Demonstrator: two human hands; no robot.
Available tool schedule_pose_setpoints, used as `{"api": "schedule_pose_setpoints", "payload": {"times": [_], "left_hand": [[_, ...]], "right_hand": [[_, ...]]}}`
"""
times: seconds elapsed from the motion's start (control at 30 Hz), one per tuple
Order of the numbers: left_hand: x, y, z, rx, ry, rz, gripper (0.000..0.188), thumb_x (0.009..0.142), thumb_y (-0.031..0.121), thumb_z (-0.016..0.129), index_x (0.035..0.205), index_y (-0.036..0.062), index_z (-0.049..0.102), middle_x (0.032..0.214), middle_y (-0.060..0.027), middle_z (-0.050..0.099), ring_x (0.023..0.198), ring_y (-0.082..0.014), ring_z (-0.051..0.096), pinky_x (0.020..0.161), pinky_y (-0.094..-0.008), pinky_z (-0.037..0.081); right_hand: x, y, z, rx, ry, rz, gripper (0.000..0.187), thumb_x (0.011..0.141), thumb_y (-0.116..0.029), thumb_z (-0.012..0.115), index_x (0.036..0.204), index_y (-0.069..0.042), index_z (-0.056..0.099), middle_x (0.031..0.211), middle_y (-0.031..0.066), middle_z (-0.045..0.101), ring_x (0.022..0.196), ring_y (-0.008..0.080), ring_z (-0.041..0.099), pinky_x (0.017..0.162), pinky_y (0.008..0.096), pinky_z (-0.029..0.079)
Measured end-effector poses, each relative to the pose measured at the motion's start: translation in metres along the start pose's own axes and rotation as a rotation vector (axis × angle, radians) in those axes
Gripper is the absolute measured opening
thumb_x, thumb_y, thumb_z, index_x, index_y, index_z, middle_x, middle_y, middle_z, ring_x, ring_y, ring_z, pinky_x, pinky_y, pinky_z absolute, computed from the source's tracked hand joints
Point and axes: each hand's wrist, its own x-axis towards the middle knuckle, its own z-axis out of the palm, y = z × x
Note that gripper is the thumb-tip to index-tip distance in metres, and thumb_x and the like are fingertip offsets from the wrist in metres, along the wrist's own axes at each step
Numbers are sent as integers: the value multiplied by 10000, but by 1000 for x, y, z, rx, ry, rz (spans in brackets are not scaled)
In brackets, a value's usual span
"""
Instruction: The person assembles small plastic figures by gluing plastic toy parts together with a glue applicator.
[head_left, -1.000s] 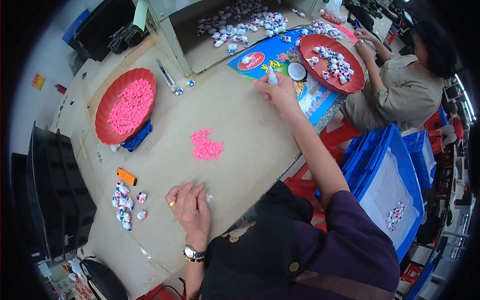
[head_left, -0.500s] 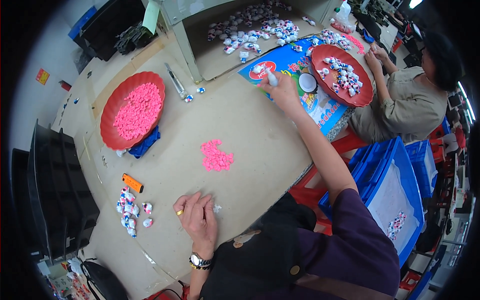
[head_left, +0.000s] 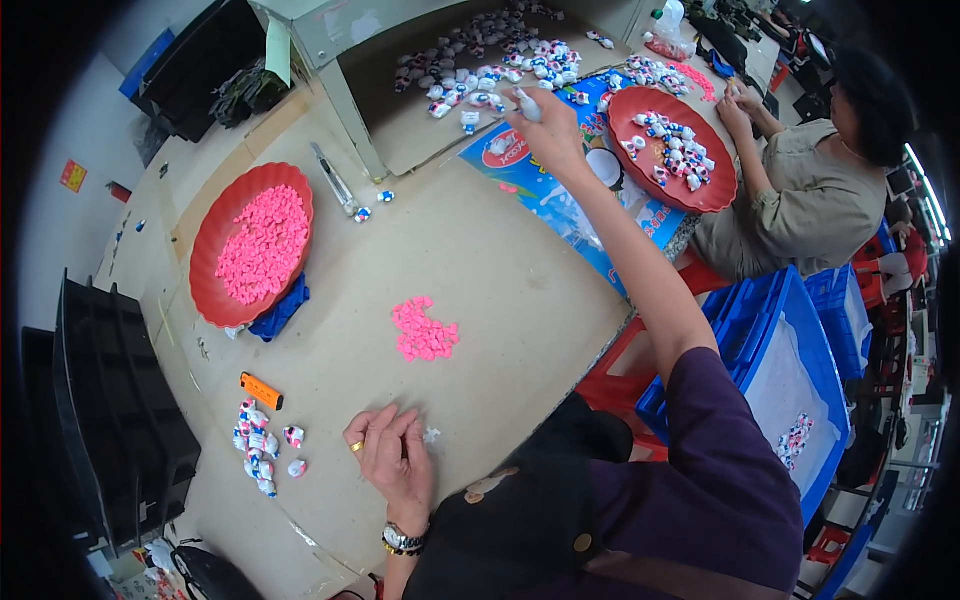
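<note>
My right hand (head_left: 548, 135) is stretched to the far side of the table, closed around a small white bottle with a narrow tip (head_left: 527, 104). It hovers over the blue printed sheet (head_left: 560, 205), close to the shelf opening with many small white, blue and pink figures (head_left: 485, 80). My left hand (head_left: 392, 455) lies on the table near my body, its fingers curled; whatever they hold, if anything, is hidden. Ahead of it sits a loose pile of small pink pieces (head_left: 425, 330). One pink piece (head_left: 508, 187) lies by the sheet's left edge.
At the left stands a red scalloped bowl (head_left: 205, 270) of pink pieces, with a utility knife (head_left: 335, 180) beside it. An orange box (head_left: 262, 391) lies near grouped figures (head_left: 256, 445). Another red bowl (head_left: 715, 135) stands before a seated co-worker (head_left: 800, 190). Blue crates (head_left: 760, 340) are at my right.
My right hand has moved farther away and left, toward the shelf, with the bottle still in it. My left hand keeps its place and pose. The view has shifted slightly.
</note>
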Motion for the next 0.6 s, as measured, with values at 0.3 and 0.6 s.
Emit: {"api": "schedule_pose_setpoints", "payload": {"times": [0.3,0.6], "left_hand": [[130,48,14,-203,-366,209,383,744,61,729,1107,-6,626,1119,-199,624,1079,-380,524,910,-429,444],[249,34,188,85,-261,246,1080,652,497,796,1380,-118,290,1388,-285,376,1321,-445,308,1080,-509,265]], "right_hand": [[49,35,38,308,-95,92,392,796,-200,681,1147,-28,653,985,161,688,883,245,658,823,329,487],[62,24,28,798,-123,346,268,877,-75,596,1138,-18,625,1073,97,686,977,152,610,824,294,451]]}}
